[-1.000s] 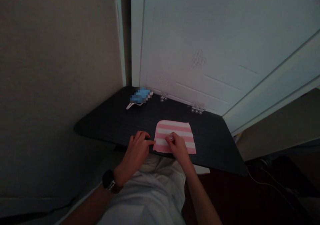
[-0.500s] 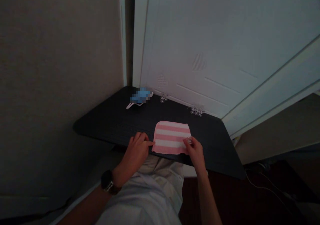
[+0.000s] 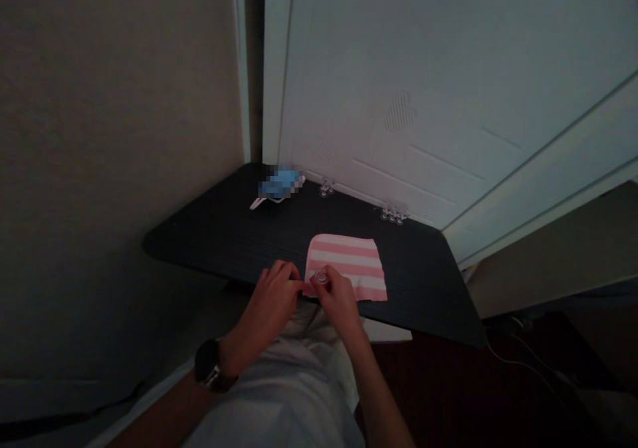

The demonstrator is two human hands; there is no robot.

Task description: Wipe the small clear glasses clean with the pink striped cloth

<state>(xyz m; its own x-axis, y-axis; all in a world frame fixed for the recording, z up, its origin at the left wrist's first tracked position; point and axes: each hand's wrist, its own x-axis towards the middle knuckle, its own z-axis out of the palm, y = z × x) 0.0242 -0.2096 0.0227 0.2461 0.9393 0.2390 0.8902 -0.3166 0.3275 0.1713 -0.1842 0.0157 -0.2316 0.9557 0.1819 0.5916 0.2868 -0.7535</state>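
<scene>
A pink-and-white striped cloth (image 3: 349, 248) lies flat near the front edge of the black tabletop, its near-left corner partly hidden by my hands. At that corner, my left hand (image 3: 275, 295) has its fingers curled, with thumb and index finger closed on the cloth's edge. My right hand (image 3: 341, 298) reaches over the cloth close beside it. Between its thumb and fingers is a small clear round piece (image 3: 321, 276) that looks like a suction cup, held near the left edge of the cloth.
Several similar clear pieces (image 3: 393, 215) stand at the back of the black table (image 3: 214, 235), with a smaller group (image 3: 326, 187) to their left. A blue face mask (image 3: 280, 183), partly blurred, lies at the back left. A white panel (image 3: 359, 102) rises behind; a wall borders the left.
My right hand has moved left across the cloth with the clear piece, from its right edge to near my left hand. My left hand stays at the left corner.
</scene>
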